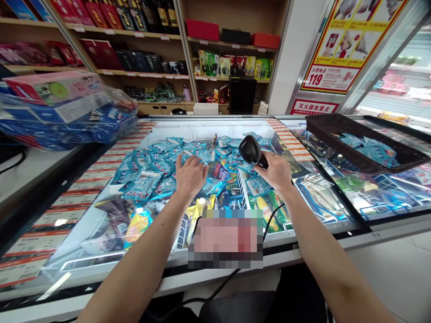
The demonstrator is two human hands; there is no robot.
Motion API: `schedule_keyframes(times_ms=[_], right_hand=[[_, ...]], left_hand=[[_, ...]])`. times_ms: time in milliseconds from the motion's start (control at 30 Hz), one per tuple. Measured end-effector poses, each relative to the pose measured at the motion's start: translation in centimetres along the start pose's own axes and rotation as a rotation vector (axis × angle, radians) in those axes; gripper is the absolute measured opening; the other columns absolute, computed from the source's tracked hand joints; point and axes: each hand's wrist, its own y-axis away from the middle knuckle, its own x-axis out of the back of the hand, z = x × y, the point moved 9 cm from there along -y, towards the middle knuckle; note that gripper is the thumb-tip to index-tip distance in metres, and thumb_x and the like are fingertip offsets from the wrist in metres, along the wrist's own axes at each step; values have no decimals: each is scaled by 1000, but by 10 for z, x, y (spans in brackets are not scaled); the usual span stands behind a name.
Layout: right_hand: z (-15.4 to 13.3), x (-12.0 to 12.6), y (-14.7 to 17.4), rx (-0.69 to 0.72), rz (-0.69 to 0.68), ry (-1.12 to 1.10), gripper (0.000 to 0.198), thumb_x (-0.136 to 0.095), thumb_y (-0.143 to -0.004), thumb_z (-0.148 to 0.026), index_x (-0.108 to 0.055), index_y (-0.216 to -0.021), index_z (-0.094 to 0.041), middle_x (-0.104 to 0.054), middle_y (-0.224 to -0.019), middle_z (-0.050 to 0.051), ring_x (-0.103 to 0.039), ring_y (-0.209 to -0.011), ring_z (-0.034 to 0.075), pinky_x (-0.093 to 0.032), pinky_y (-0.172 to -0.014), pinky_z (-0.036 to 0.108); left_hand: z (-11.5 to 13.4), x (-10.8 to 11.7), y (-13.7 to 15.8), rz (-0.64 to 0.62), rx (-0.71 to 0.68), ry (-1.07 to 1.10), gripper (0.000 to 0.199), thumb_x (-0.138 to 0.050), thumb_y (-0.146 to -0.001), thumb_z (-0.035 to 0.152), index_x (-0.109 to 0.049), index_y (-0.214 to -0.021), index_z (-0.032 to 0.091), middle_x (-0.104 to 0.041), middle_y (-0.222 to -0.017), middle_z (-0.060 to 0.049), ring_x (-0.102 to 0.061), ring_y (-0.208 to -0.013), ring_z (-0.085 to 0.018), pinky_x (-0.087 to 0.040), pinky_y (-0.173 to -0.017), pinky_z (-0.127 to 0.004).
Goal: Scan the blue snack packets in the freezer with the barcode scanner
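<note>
Now R grip (278, 170) is holding scanner (249, 150); L grip (191, 176) is resting wide on pkts (144, 185) twd freezer (279, 259) far edge; keep touch light.

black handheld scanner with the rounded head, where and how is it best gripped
Grip the black handheld scanner by its slim handle, probably from the near right: the wide head sits up-left, while the handle slants down-right into the person's bare right hand.

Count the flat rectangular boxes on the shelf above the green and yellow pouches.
3: a red flat box on the left, a black flat box between, an orange-red flat box on the right. Others may hide behind.
</note>
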Motion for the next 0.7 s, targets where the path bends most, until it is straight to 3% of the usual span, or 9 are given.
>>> schedule_keyframes(times_ms=[100, 267, 400, 467, 567, 700], right_hand=[[9, 3, -2, -76, 21, 11, 43, -56, -81, -45, -59, -116, -20, -68, -95, 8, -62, -83, 24, -39, -65, 30], [7, 5, -1, -72, 28, -11, 41, -58, -79, -42, -60, -114, -21, -68, -92, 8, -62, -83, 25, -39, -64, 30], [3, 7, 0, -55, 34, -15, 40, -59, -79, -43, -61, -112, -20, -69, -90, 9, -62, -84, 25, -39, -64, 29], [3, 6, -1, -55, 32, -13, 40, -59, -80, -44, -60, -113, -21, -69, -90, 8, -62, -83, 25, -39, -64, 29], [5, 4, -1, -54, 30, -14, 41, -59, -79, -44, -60, -114, -22, -68, -91, 8, -62, -84, 25, -40, -64, 29], [5, 1, 0, -48, 28, -16, 41, -60, -79, -43, -60, -115, -22, -68, -93, 7, -63, -85, 25, -40, -65, 29]], left_hand=[[13, 3, -2, -15, -77, 156, 33, -43, -91, 34, -63, -115, 24, -60, -126, -8, -45, -129, -27, -17, -112, -58], [93, -9, 14, -391, -480, 449, 46, -35, -95, 41, -37, -140, 34, -39, -147, 2, -29, -140, -18, -25, -114, -44], [125, -12, 27, -560, -604, 510, 43, -27, -97, 43, -39, -138, 38, -36, -149, 7, -20, -143, -16, -20, -115, -41], [126, -12, 26, -565, -615, 511, 41, -26, -97, 43, -49, -130, 38, -45, -143, 7, -28, -140, -17, -21, -114, -41], [110, -11, 17, -460, -548, 465, 41, -28, -96, 43, -63, -113, 28, -63, -123, -2, -48, -124, -19, -29, -108, -41], [84, -11, 10, -304, -421, 342, 40, -38, -92, 50, -65, -91, 20, -66, -99, -7, -58, -99, -21, -37, -96, -42]])
